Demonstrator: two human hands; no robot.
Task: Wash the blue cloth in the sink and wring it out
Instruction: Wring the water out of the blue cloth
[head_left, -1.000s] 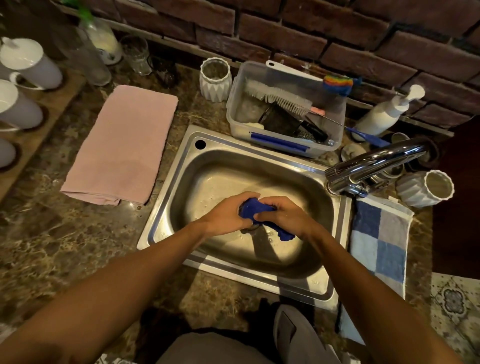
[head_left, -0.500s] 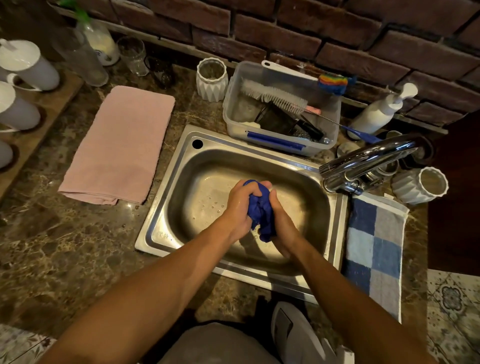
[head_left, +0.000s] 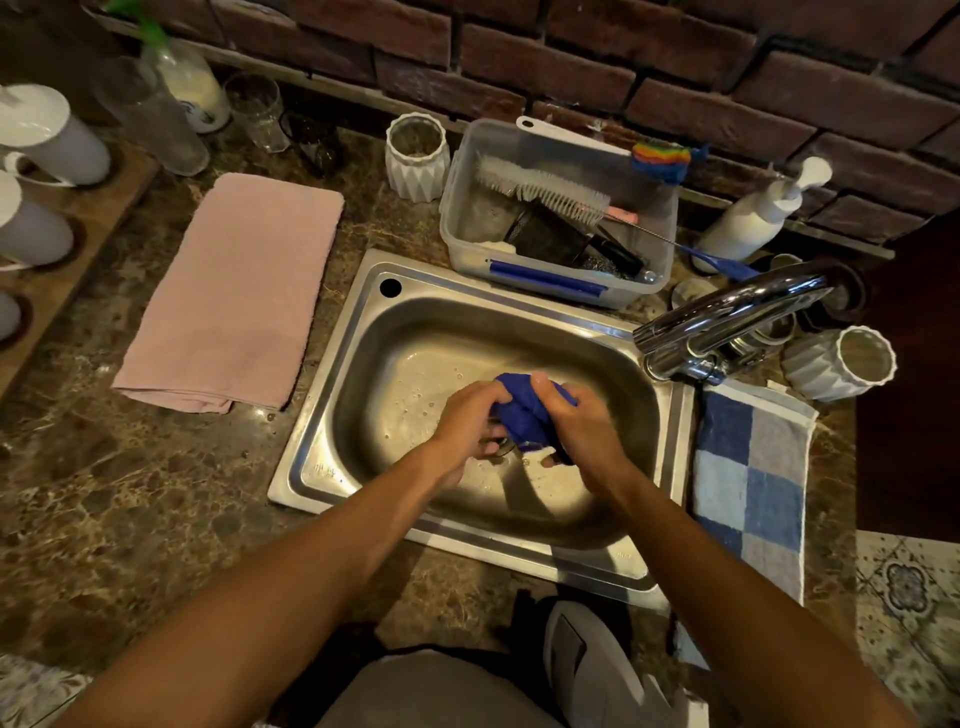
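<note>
You won't find any readable text here. At 8 o'clock on the sink (head_left: 332, 470) rim there is a faint stamped mark, too small to make out, and another near 5 o'clock, equally unreadable.

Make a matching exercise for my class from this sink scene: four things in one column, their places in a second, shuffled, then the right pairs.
Things:
1. blue cloth
2. pink towel
3. checked towel
4. bottle brush

Places:
A. flat on the counter left of the sink
B. in the clear tub behind the sink
C. bunched between both hands over the basin
D. right of the sink, below the tap

Pairs: 1-C, 2-A, 3-D, 4-B
</note>
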